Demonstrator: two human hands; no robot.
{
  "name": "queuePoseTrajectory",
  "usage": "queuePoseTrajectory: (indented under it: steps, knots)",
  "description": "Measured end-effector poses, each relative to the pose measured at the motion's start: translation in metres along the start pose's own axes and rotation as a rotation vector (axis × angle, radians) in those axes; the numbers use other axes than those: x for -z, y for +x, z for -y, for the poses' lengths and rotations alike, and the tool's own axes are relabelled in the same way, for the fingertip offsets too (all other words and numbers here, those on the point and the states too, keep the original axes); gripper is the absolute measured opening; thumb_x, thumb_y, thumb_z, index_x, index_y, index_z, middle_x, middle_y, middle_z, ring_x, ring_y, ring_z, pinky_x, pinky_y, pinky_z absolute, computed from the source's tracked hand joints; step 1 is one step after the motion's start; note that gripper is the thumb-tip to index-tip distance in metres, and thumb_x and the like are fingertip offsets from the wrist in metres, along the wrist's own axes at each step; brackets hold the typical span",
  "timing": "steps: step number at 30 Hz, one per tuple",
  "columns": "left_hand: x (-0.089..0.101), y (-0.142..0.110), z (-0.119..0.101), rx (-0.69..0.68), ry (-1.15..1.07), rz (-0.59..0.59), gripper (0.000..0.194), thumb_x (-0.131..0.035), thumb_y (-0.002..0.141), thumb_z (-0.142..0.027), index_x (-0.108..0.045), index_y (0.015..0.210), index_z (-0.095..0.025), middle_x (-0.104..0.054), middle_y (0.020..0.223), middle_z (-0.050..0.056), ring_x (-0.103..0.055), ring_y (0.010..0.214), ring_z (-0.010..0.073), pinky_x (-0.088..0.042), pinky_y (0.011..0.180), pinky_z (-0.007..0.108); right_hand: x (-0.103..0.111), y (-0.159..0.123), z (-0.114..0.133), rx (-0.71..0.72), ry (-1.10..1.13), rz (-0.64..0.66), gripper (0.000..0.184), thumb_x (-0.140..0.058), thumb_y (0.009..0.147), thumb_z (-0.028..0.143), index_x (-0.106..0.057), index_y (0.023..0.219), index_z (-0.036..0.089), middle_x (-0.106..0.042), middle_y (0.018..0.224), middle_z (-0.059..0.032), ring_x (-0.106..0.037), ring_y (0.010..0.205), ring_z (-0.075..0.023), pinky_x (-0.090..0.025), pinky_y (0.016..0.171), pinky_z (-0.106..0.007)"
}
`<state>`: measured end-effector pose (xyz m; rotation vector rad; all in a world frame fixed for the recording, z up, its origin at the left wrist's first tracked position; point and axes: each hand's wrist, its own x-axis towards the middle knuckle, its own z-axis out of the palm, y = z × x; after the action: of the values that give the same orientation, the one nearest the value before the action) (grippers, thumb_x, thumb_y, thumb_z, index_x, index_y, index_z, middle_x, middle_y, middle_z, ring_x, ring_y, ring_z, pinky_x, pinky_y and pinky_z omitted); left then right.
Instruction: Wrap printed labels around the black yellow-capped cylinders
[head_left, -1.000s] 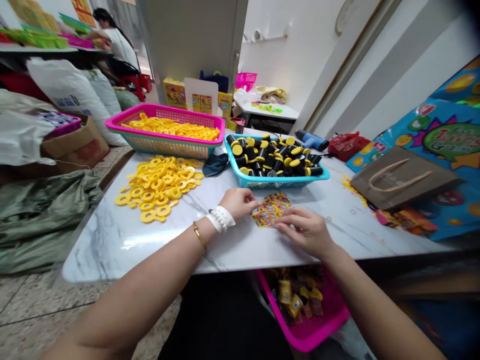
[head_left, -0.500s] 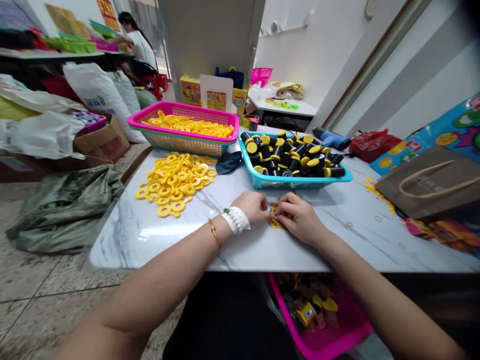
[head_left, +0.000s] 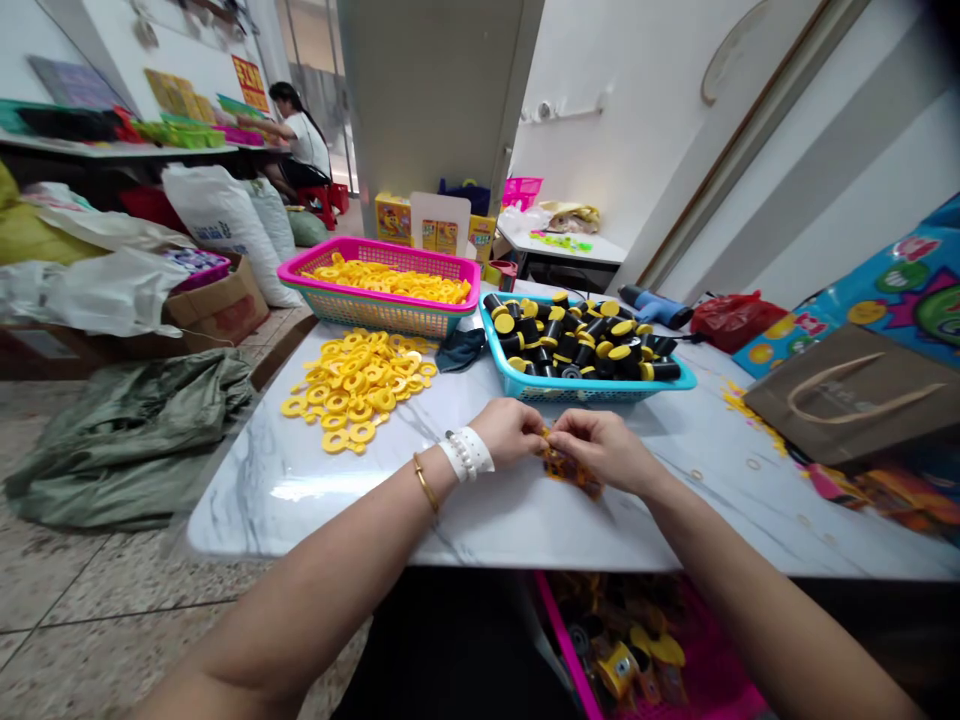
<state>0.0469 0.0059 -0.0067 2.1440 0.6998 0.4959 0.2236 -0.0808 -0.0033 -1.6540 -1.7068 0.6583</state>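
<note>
The printed wrapper (head_left: 571, 474) has just been drawn up at one edge over the tabletop (head_left: 480, 525), near the blue basket (head_left: 600, 394), and is pinched by the nearly closed fingers of the left hand (head_left: 510, 430) and right hand (head_left: 611, 450), apparently letting that edge be worked.

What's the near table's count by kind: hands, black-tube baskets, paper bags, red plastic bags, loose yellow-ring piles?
Left hand, right hand: 2
Black-tube basket: 1
Paper bag: 1
Red plastic bag: 1
Loose yellow-ring pile: 1
Total: 6
</note>
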Motion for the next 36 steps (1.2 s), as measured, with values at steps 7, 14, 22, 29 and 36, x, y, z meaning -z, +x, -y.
queuePoseTrajectory:
  steps: [7, 14, 22, 29, 36]
  knots:
    - [0.002, -0.008, -0.016, 0.031, -0.290, -0.471, 0.035, -0.063, 0.087, -0.043, -0.066, 0.066, -0.016, -0.065, 0.059, 0.001, -0.053, 0.055, 0.0115, -0.039, 0.057, 0.023, -0.004, 0.004, 0.004, 0.033, 0.038, -0.453, 0.047, -0.053, 0.094, 0.054, -0.055, 0.062, 0.020, -0.053, 0.054, 0.0019, -0.046, 0.053, -0.0129, -0.037, 0.051, -0.026]
    - [-0.009, -0.021, -0.032, -0.032, -0.510, -0.532, 0.028, -0.071, 0.079, -0.040, -0.079, 0.074, -0.014, -0.069, 0.061, 0.004, -0.053, 0.056, 0.0122, -0.041, 0.057, 0.024, -0.014, 0.006, 0.016, 0.140, -0.031, -0.716, 0.040, -0.059, 0.095, 0.048, -0.059, 0.066, 0.020, -0.055, 0.056, 0.0034, -0.049, 0.052, -0.0117, -0.039, 0.054, -0.025]
    - [0.000, -0.010, -0.020, 0.193, -0.762, -0.409, 0.028, -0.084, 0.063, -0.040, -0.078, 0.069, -0.013, -0.069, 0.064, 0.004, -0.052, 0.057, 0.0107, -0.040, 0.057, 0.024, -0.025, 0.007, 0.015, 0.414, -0.027, -0.601, 0.008, -0.064, 0.093, 0.026, -0.068, 0.088, 0.021, -0.069, 0.079, -0.0006, -0.062, 0.070, -0.0146, -0.048, 0.067, -0.026]
    - [0.008, -0.004, -0.010, 0.217, -0.784, -0.426, 0.041, -0.071, 0.076, -0.052, -0.077, 0.068, -0.013, -0.056, 0.056, 0.000, -0.038, 0.049, 0.0075, -0.028, 0.049, 0.023, -0.006, 0.014, 0.021, 0.119, 0.186, -0.527, 0.018, -0.066, 0.091, 0.037, -0.068, 0.086, 0.020, -0.067, 0.073, -0.0007, -0.060, 0.063, -0.0156, -0.048, 0.059, -0.027]
    - [0.010, -0.008, -0.018, 0.125, -0.483, -0.615, 0.014, -0.082, 0.068, -0.030, -0.079, 0.069, -0.017, -0.068, 0.071, 0.004, -0.056, 0.066, 0.0143, -0.044, 0.066, 0.026, -0.017, 0.013, 0.026, 0.190, -0.008, -0.445, 0.023, -0.062, 0.093, 0.036, -0.068, 0.078, 0.020, -0.066, 0.071, -0.0010, -0.059, 0.063, -0.0153, -0.046, 0.061, -0.027]
